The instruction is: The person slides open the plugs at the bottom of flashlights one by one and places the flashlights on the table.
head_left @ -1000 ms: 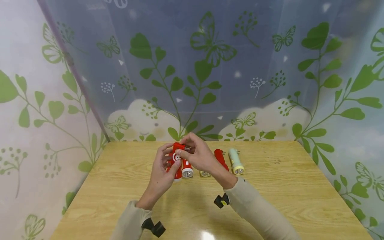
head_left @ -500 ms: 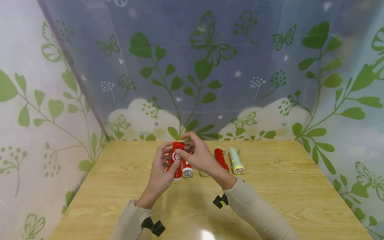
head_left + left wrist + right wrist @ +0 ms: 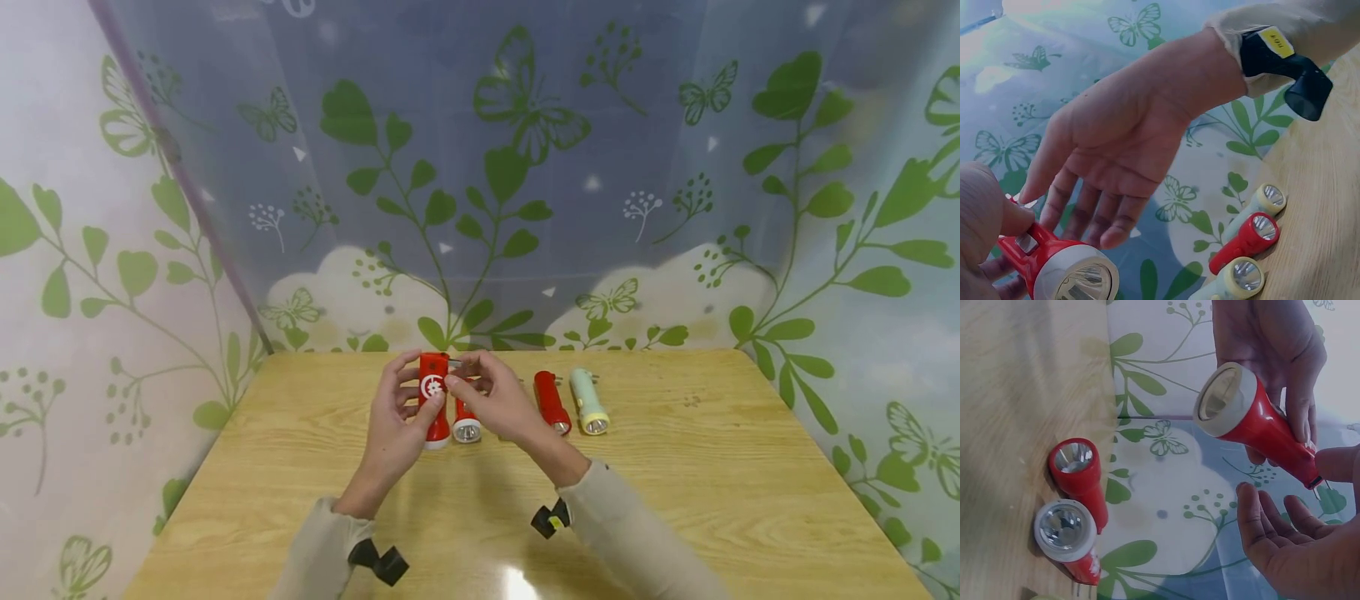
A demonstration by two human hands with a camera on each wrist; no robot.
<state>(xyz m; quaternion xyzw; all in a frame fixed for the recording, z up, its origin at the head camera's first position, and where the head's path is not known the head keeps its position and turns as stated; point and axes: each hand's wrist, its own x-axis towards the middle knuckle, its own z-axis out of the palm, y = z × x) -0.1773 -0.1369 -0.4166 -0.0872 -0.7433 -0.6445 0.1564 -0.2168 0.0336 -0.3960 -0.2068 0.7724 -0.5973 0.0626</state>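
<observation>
My left hand (image 3: 393,425) grips a red flashlight (image 3: 433,392) with a white lens rim and a white printed emblem, its lens end (image 3: 1225,400) toward me. The thumb lies across the body. My right hand (image 3: 498,400) is at the flashlight's tail; in the right wrist view its thumb touches the tail beside the thin metal prongs (image 3: 1318,492) that stick out. The other right fingers are loosely bent and apart from the flashlight. Behind the hands stands a second red flashlight with a white rim (image 3: 467,427).
Farther right on the wooden table (image 3: 675,483) lie a red flashlight (image 3: 551,404) and a mint one with a yellow rim (image 3: 590,402). Another mint flashlight (image 3: 1244,276) shows in the left wrist view. Near the left hand is an all-red flashlight (image 3: 1079,467). A patterned curtain (image 3: 495,208) hangs behind.
Both hands and the held flashlight have shifted slightly left. The flashlight is turned so its emblem faces up more fully, and the right fingers have come lower. The table flashlights stay put.
</observation>
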